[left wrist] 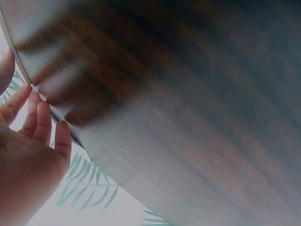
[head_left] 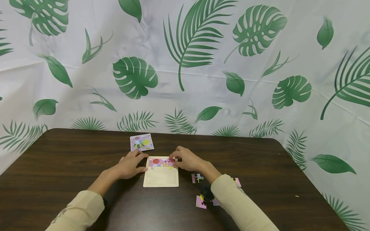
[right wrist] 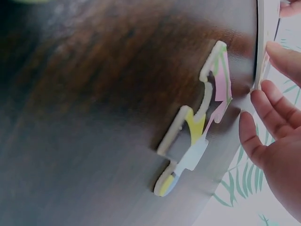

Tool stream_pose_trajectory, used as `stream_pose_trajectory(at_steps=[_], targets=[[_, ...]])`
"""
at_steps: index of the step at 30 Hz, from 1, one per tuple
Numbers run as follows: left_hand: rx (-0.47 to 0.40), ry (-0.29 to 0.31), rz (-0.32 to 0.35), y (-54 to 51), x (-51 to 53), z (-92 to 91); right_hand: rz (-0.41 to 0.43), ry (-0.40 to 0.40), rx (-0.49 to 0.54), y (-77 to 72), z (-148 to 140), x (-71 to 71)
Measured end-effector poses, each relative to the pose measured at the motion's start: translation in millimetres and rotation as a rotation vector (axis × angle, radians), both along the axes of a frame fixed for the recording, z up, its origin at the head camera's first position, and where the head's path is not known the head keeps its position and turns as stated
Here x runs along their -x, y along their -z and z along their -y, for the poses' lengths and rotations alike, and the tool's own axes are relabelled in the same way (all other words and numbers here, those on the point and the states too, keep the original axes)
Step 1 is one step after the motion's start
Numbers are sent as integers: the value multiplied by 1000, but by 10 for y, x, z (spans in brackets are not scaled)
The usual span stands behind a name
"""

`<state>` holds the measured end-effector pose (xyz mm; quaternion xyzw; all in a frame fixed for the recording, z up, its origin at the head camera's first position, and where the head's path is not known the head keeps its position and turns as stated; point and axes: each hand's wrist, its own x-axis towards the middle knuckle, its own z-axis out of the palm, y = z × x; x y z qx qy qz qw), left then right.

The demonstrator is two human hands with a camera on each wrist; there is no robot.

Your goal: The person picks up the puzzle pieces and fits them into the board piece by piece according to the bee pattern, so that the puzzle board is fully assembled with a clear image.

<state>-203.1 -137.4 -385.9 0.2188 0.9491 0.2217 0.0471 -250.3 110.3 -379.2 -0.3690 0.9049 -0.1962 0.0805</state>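
A square wooden puzzle tray (head_left: pixel 161 179) lies on the table, with joined pink puzzle pieces (head_left: pixel 156 161) along its far side. At the tray's left edge, my left hand (head_left: pixel 130 165) touches the frame with its fingers spread; the left wrist view also shows this hand (left wrist: pixel 33 146). My right hand (head_left: pixel 186 159) is over the far right corner, thumb and index finger touching the pieces there. Its other fingers lie against the tray's side (right wrist: pixel 260 42) in the right wrist view. A loose puzzle piece (right wrist: pixel 200 127) rests on the table beside that hand.
Behind the tray lies a square bee picture card (head_left: pixel 142 142). Several loose pieces, one of them pink (head_left: pixel 200 202), lie near the right forearm, which partly hides some. A tiny yellow bit (head_left: pixel 297 196) is farther right on the dark wooden table (head_left: pixel 268 166).
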Motion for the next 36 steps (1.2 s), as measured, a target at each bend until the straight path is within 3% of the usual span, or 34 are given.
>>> stream_pose_trajectory(at_steps=[28, 36], targets=[[4, -1, -1, -9, -14, -2, 91, 36, 70, 32, -33, 34], [0, 1, -3, -18, -16, 0, 84, 32, 75, 19, -35, 19]])
